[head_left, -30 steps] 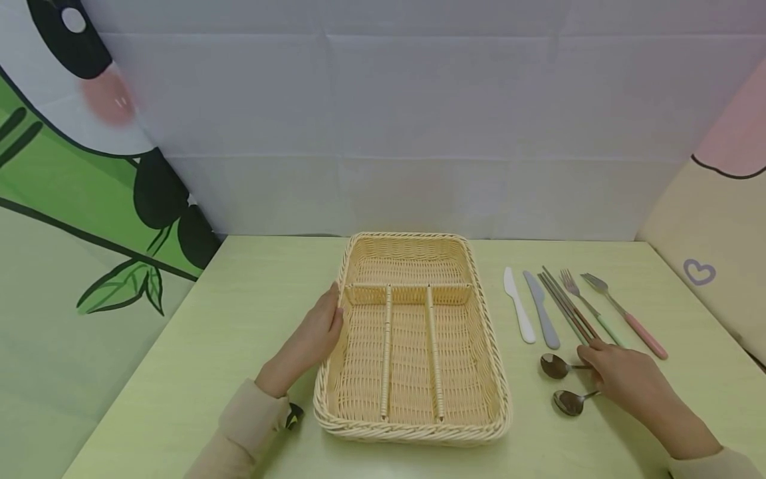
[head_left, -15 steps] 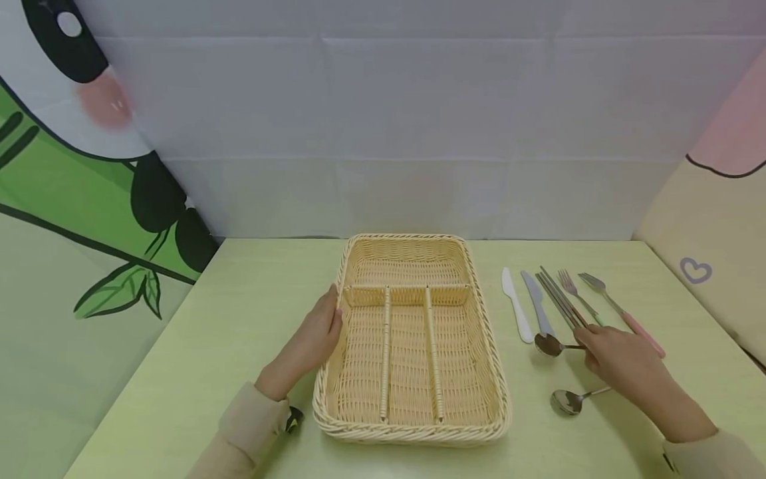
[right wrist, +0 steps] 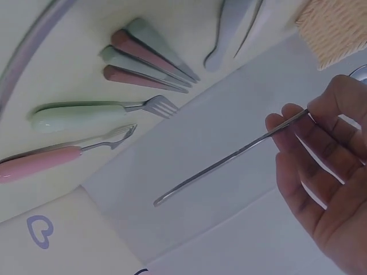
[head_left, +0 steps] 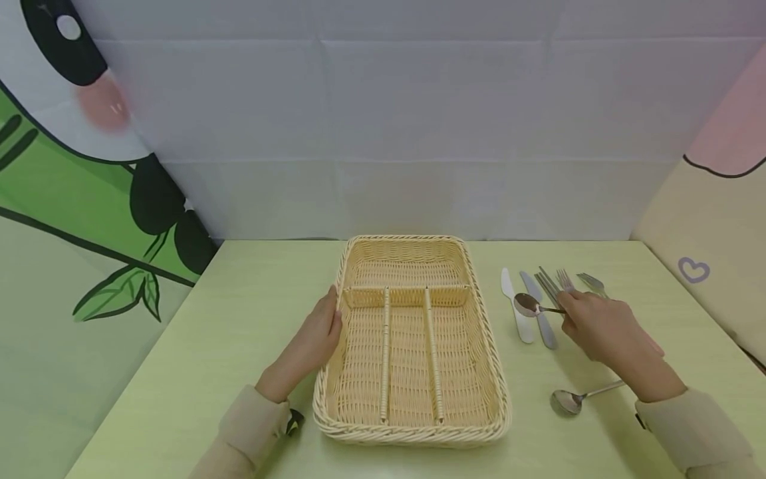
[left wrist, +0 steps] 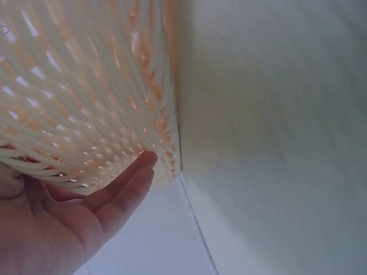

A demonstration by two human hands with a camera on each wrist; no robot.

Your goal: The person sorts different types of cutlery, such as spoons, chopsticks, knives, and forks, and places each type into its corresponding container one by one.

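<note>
A wicker basket (head_left: 413,436) with dividers stands in the middle of the table in the head view. My left hand (head_left: 311,332) holds its left side, thumb at the rim; in the left wrist view its fingers lie along the woven outer wall (left wrist: 86,86). My right hand (head_left: 610,329) pinches a metal spoon (head_left: 526,305) by its handle, raised above the table. The right wrist view shows the thin handle (right wrist: 229,157) sticking out past the fingers, with the bowl mostly hidden. A second spoon (head_left: 566,402) lies on the table nearer the front.
A white knife (head_left: 525,326) and a grey knife (head_left: 547,332) lie right of the basket. Beyond them are several chopsticks (right wrist: 143,57), a green-handled fork (right wrist: 74,117) and a pink-handled fork (right wrist: 46,160), partly covered by my right hand in the head view. A pale wall stands behind the table.
The upper spoon has risen off the table in my right hand and moved away from the front edge, over the knives. My left hand and the basket keep their place.
</note>
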